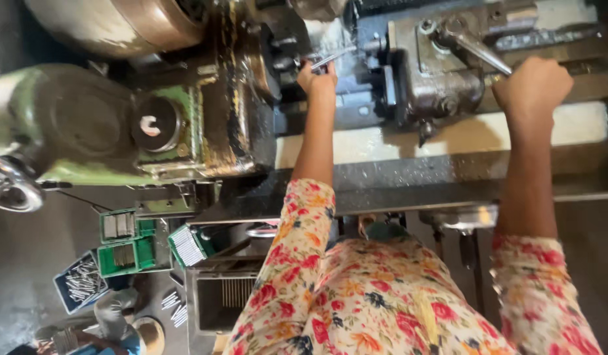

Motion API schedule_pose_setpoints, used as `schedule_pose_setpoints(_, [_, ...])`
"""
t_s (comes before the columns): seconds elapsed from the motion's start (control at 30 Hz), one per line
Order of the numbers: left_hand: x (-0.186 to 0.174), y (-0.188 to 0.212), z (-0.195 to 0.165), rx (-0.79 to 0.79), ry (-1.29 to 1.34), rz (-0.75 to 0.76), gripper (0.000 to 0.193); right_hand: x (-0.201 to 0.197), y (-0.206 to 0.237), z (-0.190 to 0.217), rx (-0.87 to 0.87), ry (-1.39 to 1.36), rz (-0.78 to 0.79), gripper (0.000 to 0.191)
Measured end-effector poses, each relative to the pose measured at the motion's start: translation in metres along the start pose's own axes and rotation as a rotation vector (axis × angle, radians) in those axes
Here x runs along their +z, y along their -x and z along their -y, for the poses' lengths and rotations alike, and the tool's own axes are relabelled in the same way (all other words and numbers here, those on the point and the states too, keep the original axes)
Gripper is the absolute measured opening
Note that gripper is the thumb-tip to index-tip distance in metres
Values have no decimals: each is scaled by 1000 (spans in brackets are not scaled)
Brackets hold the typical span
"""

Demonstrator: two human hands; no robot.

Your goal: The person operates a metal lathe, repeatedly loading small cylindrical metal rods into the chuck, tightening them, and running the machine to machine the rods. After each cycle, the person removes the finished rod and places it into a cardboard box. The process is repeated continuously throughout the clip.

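At the far left a round green cast-iron motor housing (61,118) sits against the greasy, dark, oil-blackened metal lathe body (231,98), its paint chipped and slick. Below it, on the floor, green plastic trays of small metal rods (130,243) stand beside a blue crate of loose silvery pins (80,283).

The left hand (317,77), at the end of a floral-sleeved arm, has its fingers pinched closed on a thin bright steel rod (333,58), which lies at the mouth of the machine's holder, just beside the grey block-shaped tool carriage (435,72). The step in hand looks like seating that rod in the holder; it would seem to call for a straight, steady push along the rod's axis.

To the right, the right hand (532,85) is curled shut around the end of a long polished metal lever (478,52) that rises from the carriage.
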State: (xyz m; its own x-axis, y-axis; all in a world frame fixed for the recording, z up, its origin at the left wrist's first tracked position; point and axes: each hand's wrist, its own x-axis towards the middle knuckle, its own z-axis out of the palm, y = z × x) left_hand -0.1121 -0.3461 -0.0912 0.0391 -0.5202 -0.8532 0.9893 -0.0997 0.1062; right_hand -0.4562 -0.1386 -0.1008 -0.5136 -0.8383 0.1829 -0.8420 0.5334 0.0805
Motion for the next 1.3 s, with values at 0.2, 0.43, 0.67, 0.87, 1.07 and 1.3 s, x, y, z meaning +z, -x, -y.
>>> schedule_pose_setpoints(0.2, [-4, -19, -4, -5, -2, 68, 10, 9, -2, -8, -11, -53, -79, 23])
schedule_pose_setpoints(0.43, [-4, -20, 0, -4, 18, 79, 8, 20, -9, -14, -30, -48, -47, 26])
schedule_pose_setpoints(0.67, [-12, -11, -10, 77, -64, 27, 8, 12, 2, -5, -22, -32, -97, 15])
schedule_pose_setpoints(0.87, [-10, -9, -6, 53, -62, 224, 13, 10, 9, -3, -69, 60, -219, 29])
schedule_pose_setpoints(1.07, [-10, -10, -6, 27, -31, 142, 11, 18, -8, -13, -58, 70, -157, 22])
schedule_pose_setpoints(1.3, [-13, 4, -9, -18, -37, 161, 20, -6, -23, -22, -190, 35, -216, 27])
